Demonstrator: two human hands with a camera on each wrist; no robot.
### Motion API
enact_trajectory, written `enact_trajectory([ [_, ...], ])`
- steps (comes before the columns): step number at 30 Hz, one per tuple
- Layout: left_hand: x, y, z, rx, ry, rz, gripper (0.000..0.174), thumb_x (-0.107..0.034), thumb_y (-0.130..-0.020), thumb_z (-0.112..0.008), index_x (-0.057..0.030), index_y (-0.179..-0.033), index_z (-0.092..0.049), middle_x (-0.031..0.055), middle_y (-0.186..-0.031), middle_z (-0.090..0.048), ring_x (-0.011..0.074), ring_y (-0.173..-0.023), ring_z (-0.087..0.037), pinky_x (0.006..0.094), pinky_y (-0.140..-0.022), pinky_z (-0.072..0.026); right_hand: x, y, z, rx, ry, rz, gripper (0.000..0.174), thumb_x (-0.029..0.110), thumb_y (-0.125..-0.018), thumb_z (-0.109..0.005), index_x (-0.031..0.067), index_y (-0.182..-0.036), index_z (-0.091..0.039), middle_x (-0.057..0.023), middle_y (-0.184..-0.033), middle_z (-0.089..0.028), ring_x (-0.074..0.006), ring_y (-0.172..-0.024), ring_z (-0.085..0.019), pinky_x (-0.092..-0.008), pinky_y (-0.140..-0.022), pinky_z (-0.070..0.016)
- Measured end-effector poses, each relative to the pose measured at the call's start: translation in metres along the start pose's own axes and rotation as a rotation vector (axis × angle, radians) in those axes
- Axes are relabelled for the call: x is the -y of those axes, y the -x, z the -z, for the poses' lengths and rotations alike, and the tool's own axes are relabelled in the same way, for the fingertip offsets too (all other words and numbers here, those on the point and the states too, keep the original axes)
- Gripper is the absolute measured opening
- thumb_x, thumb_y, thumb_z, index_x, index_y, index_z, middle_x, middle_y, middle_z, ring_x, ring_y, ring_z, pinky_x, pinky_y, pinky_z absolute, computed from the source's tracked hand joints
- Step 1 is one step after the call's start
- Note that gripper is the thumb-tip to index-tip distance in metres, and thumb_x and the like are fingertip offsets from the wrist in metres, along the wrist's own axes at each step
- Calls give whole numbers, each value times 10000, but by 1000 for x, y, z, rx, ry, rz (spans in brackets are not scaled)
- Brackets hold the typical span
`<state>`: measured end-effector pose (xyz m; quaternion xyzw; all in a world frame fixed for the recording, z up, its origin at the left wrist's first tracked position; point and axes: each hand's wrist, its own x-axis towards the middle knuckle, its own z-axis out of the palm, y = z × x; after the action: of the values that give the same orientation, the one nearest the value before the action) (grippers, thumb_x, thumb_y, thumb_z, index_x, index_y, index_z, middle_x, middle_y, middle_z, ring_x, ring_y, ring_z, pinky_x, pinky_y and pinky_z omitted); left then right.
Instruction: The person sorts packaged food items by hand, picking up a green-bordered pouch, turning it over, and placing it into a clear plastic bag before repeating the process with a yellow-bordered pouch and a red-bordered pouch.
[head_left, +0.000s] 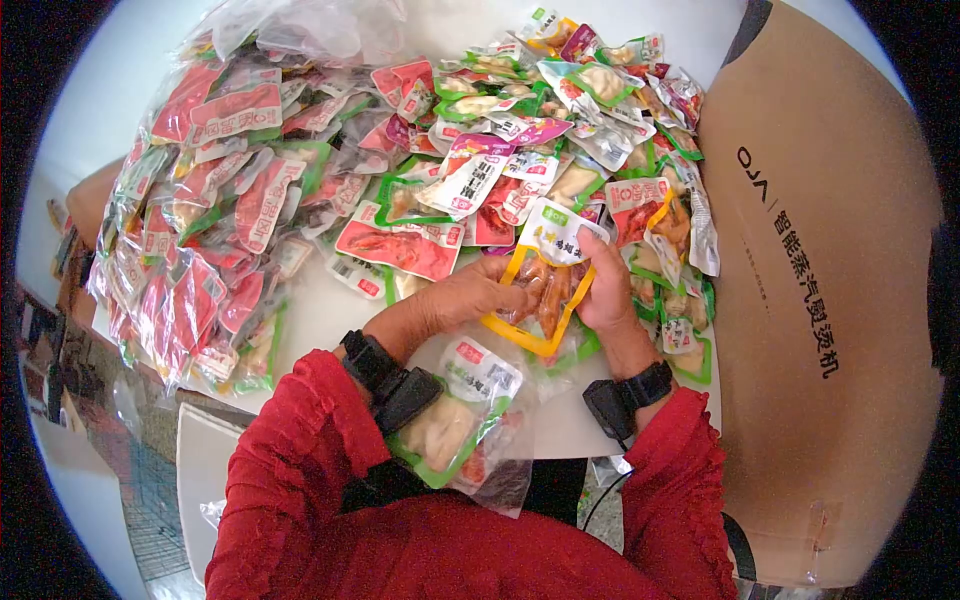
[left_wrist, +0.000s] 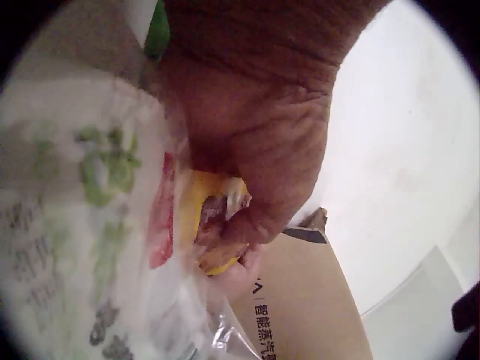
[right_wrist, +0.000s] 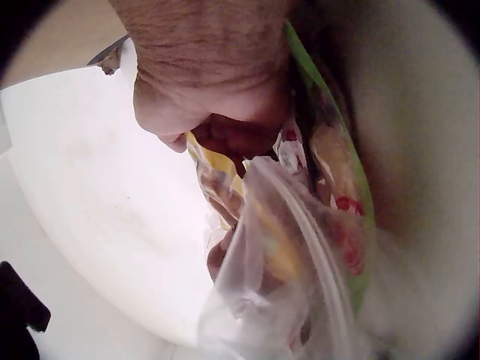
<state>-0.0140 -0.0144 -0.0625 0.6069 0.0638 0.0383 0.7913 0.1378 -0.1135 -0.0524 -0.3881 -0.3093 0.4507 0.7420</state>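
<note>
Both hands hold a yellow-edged food pouch (head_left: 551, 232) with brown meat pieces showing through its clear window. My left hand (head_left: 465, 297) pinches its left side, thumb over the window. On the right edge, my right hand (head_left: 608, 292) grips it with the thumb near the white printed top. In the left wrist view, part of the yellow edge (left_wrist: 201, 187) shows under the left hand (left_wrist: 259, 142). A clear plastic bag (right_wrist: 259, 225) hangs below the right hand (right_wrist: 214, 86) in the right wrist view. Close to my body lies a green-edged pouch (head_left: 440, 435) with pale contents, at the table's front edge.
A large heap of red-labelled pouches (head_left: 265, 200) in clear plastic covers the table's left. Green-edged and purple pouches (head_left: 480, 170) pile up at the back and right. A tall cardboard box (head_left: 830, 300) stands along the right side. White tabletop (head_left: 310, 325) shows between them.
</note>
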Motion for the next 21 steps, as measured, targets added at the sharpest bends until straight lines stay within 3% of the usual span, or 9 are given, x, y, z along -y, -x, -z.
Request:
enact_trajectory([
  [3, -2, 0, 0, 35, -6, -24, 283, -114, -745, -591, -63, -1016, -526, -31, -798, -545, 68, -666, -503, 206, -621, -420, 1, 0, -1, -14, -26, -17, 253, 208, -835, -477, 23, -1005, -512, -84, -943, -588, -182, -865, -581, -312, -765, -468],
  [11, -1, 2, 2, 16, 2, 33, 444, -46, -709, -596, -63, -1135, -473, 10, -962, -567, 94, -801, -543, 235, -744, -446, 0, 0, 0, -24, -53, -21, 259, 213, -832, -482, 16, -996, -522, -86, -940, -590, -186, -860, -584, -317, -772, -466],
  [21, -3, 2, 3, 18, -5, 44, 438, -32, -700, -605, -65, -1121, -489, 14, -961, -574, 107, -811, -553, 244, -753, -449, -2, -1, 5, 18, -19, -26, 324, 244, -848, -442, -2, -1048, -510, -100, -977, -592, -194, -889, -582, -326, -793, -465],
])
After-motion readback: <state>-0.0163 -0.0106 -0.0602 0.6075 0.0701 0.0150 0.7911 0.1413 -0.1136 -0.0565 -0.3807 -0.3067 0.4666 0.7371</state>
